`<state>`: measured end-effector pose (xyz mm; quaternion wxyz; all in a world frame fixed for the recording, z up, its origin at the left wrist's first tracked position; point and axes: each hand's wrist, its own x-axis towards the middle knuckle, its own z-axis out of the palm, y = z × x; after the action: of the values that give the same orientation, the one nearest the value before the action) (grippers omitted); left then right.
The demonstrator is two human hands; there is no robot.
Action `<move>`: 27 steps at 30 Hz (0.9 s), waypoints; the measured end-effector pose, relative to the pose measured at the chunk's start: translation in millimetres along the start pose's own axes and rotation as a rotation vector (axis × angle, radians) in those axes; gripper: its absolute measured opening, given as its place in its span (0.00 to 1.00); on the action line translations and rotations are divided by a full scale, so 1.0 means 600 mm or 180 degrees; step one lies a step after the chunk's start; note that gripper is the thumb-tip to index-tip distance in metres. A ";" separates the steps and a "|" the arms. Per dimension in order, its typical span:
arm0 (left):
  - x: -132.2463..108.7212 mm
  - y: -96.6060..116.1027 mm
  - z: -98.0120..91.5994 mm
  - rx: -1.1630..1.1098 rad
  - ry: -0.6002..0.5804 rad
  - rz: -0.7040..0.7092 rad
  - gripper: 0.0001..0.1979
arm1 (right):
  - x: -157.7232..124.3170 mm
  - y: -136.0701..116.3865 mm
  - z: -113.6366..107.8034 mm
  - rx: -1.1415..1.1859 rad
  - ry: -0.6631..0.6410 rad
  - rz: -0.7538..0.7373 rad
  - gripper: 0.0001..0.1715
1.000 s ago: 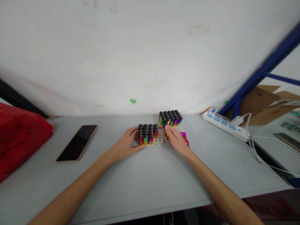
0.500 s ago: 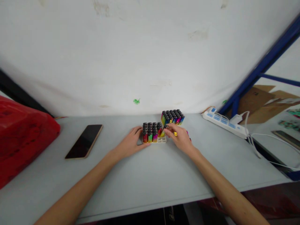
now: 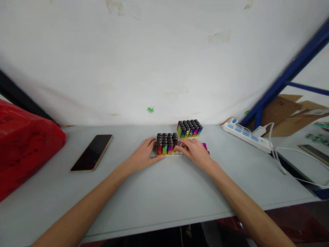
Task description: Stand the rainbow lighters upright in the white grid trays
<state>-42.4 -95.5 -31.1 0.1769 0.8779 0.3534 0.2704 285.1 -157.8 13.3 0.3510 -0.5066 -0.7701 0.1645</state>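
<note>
Upright lighters (image 3: 165, 148) with black tops and bright coloured bodies fill most of a white tray (image 3: 172, 155) in front of me. My left hand (image 3: 144, 153) grips the tray's left end, thumb along the front edge and fingers behind. At the right part of the tray, my right hand (image 3: 193, 151) pinches a lighter (image 3: 177, 144) by its black top, its lower body down among the tray's slots. Bare slots show at the front right corner. Some purple-red lighters (image 3: 205, 146) lie partly hidden behind my right hand.
A second block of upright lighters (image 3: 190, 128) stands behind, near the wall. On the left lie a phone (image 3: 93, 153) and a red plastic bag (image 3: 28, 147). A white power strip (image 3: 245, 135) with cables sits at the right, beside a blue frame (image 3: 288, 73) and cardboard (image 3: 288, 113).
My right hand has moved slightly left and brought the lighter lower into the tray. A golden lighter glint under its fingers no longer shows. My left hand stays on the tray.
</note>
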 end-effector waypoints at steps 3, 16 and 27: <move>0.000 0.002 -0.002 0.0002 -0.0046 0.0012 0.40 | -0.002 0.014 -0.032 -0.0102 0.0042 0.0010 0.29; 0.002 -0.008 -0.001 0.0008 -0.0046 -0.0046 0.42 | -0.035 0.147 -0.132 -0.0486 -0.0321 0.0321 0.10; 0.005 -0.013 0.001 0.0015 -0.0025 -0.0022 0.42 | -0.035 0.133 -0.123 -0.0124 0.0044 0.0465 0.18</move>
<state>-44.2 -88.2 -34.2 0.1771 0.8782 0.3563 0.2654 395.3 -149.6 8.5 0.3334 -0.5693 -0.7317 0.1712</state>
